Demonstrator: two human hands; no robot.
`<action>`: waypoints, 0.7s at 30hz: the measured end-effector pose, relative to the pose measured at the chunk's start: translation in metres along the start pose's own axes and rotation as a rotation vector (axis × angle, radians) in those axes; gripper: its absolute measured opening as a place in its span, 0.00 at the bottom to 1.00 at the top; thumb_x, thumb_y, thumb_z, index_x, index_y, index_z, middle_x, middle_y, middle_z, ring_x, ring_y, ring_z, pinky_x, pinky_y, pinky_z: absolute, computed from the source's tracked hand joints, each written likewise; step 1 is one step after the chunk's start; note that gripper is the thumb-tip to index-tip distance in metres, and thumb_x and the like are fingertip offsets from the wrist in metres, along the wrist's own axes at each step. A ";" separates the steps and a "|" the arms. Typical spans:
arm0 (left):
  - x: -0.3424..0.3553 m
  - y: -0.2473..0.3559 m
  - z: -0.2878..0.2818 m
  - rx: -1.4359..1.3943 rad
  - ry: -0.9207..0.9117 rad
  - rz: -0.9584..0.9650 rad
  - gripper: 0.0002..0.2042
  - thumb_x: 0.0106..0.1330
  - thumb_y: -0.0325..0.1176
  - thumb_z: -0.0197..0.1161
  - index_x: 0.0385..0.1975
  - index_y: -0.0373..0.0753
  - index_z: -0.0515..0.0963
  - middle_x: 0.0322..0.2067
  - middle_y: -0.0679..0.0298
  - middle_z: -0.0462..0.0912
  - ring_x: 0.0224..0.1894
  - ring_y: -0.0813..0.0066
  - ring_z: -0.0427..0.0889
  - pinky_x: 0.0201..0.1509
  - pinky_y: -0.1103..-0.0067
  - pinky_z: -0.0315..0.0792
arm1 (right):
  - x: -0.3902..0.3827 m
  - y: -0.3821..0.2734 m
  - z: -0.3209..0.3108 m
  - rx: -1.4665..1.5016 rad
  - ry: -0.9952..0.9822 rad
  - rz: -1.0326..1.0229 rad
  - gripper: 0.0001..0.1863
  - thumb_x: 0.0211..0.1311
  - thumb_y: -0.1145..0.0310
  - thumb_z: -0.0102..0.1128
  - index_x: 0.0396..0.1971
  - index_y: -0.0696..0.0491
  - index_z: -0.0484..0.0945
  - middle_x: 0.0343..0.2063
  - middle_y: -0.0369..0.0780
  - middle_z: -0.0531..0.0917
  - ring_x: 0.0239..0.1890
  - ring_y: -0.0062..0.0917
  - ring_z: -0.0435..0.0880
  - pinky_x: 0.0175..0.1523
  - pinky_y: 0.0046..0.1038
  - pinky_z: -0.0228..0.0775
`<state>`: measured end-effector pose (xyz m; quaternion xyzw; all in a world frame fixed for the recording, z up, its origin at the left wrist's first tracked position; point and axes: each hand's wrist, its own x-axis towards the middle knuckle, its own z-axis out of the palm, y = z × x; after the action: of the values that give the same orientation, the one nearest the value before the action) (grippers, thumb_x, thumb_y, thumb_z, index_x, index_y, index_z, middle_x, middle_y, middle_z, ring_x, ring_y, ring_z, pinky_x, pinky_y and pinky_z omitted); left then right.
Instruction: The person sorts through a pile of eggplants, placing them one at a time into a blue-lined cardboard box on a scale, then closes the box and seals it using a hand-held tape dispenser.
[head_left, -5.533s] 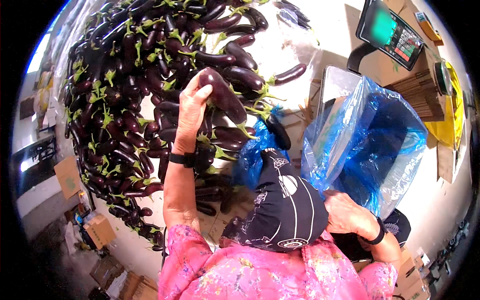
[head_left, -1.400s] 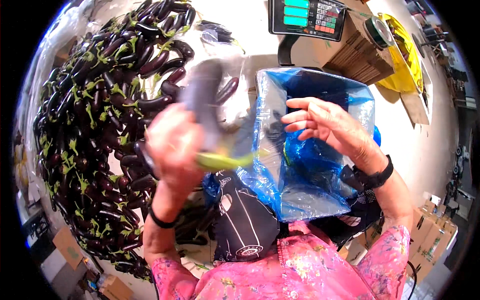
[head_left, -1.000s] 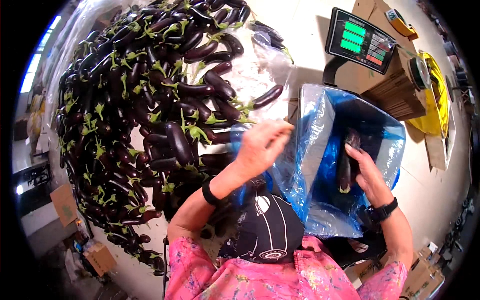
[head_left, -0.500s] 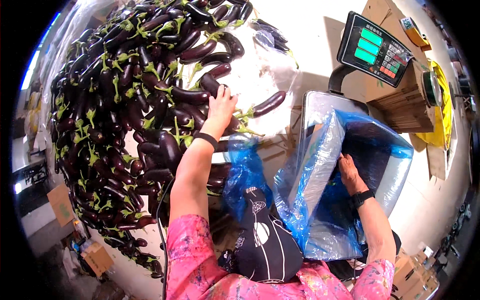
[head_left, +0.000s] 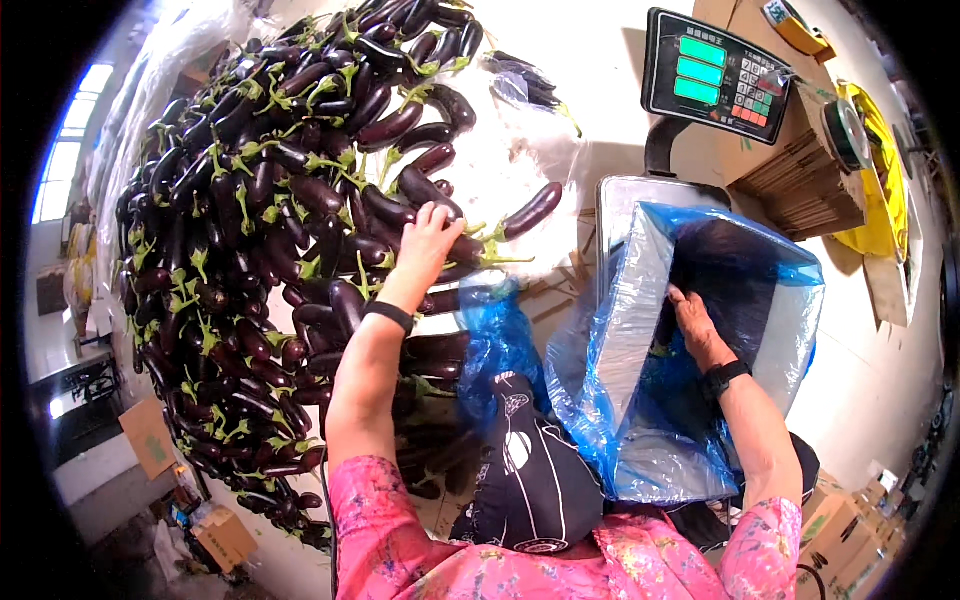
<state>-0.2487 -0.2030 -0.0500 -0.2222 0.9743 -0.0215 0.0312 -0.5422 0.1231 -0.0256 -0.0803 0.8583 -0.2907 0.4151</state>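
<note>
Eggplants lie in a broad, tangled heap on the person's left, stems pointing every way. The left hand is at the heap's right edge, fingers bent over one eggplant; I cannot tell whether that grip has closed. A second ago this hand was in the air beside the big blue bag, and the right hand had an eggplant inside it. Now the right hand is at the bag's inner left side with no eggplant showing; its fingers are partly hidden, so its grip is unclear. One more eggplant has probably been left in the bag, and the work now spans heap and bag.

The bag gapes on a scale platform, with the lit display beyond. Its raised left wall stands between the two hands, and crumpled blue plastic also lies in that gap. A stray eggplant lies near the left hand. Flattened cardboard and yellow material are farther right.
</note>
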 end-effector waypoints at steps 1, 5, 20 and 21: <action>0.005 0.007 0.005 0.057 0.034 -0.005 0.23 0.52 0.26 0.60 0.51 0.50 0.71 0.50 0.60 0.68 0.58 0.56 0.65 0.47 0.64 0.71 | -0.003 -0.003 -0.001 0.034 -0.025 -0.003 0.34 0.63 0.47 0.52 0.49 0.67 0.70 0.42 0.52 0.78 0.47 0.38 0.74 0.54 0.33 0.63; 0.035 0.010 0.011 0.181 -0.025 -0.048 0.23 0.57 0.29 0.57 0.54 0.54 0.69 0.59 0.56 0.63 0.62 0.56 0.62 0.47 0.63 0.72 | 0.001 -0.002 -0.006 -0.015 -0.089 0.049 0.28 0.66 0.51 0.48 0.51 0.63 0.69 0.37 0.49 0.77 0.43 0.39 0.75 0.49 0.32 0.66; -0.025 -0.011 -0.099 -1.899 0.476 -0.634 0.23 0.57 0.25 0.61 0.54 0.32 0.66 0.45 0.56 0.75 0.47 0.62 0.78 0.48 0.63 0.80 | 0.021 0.023 -0.001 -0.080 -0.044 -0.086 0.34 0.60 0.44 0.52 0.36 0.69 0.74 0.30 0.56 0.80 0.35 0.46 0.79 0.44 0.38 0.68; -0.030 -0.003 -0.113 -1.989 0.488 -0.582 0.25 0.57 0.25 0.60 0.55 0.31 0.64 0.46 0.54 0.74 0.48 0.59 0.78 0.47 0.63 0.80 | 0.026 0.025 0.000 -0.073 -0.041 -0.096 0.34 0.60 0.44 0.52 0.36 0.69 0.74 0.30 0.56 0.80 0.35 0.46 0.79 0.44 0.38 0.68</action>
<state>-0.2284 -0.1890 0.0644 -0.3620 0.4432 0.7335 -0.3667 -0.5568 0.1338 -0.0570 -0.1424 0.8547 -0.2773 0.4151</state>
